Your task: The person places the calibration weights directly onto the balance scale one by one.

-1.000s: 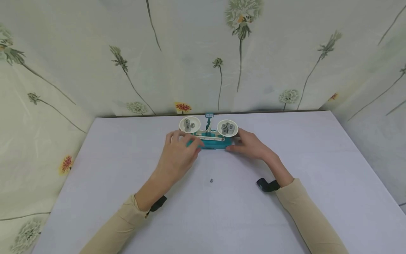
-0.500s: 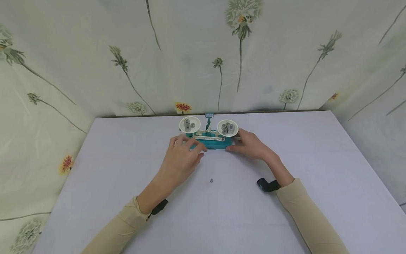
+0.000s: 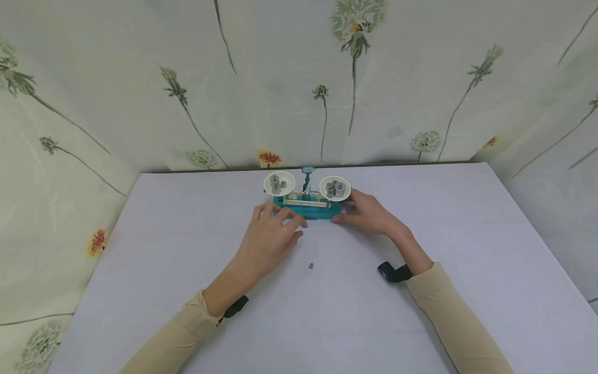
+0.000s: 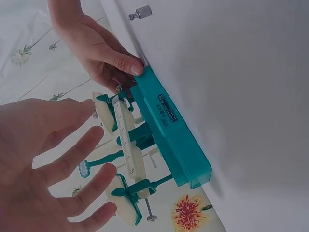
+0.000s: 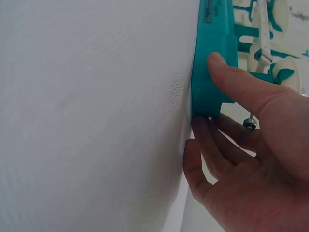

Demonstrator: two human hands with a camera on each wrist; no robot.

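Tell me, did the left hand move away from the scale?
Yes. The left hand has drawn back toward the person, off the teal scale, and now sits closer to the small loose weight on the table.

The balance scale [image 3: 306, 206] has a teal base, cream pans [image 3: 279, 183] and a cream beam. Its weights [image 3: 335, 189] look grey, perhaps metallic. The worktop [image 3: 187, 249] is pale lilac-white. The backdrop [image 3: 140, 78] is pale green with dandelion stems and red-orange blooms. Both sleeves [image 3: 455, 317] are beige.

right hand [image 3: 371, 213] holds teal balance scale [image 3: 307, 208]; left hand [image 3: 270, 236] beside it.
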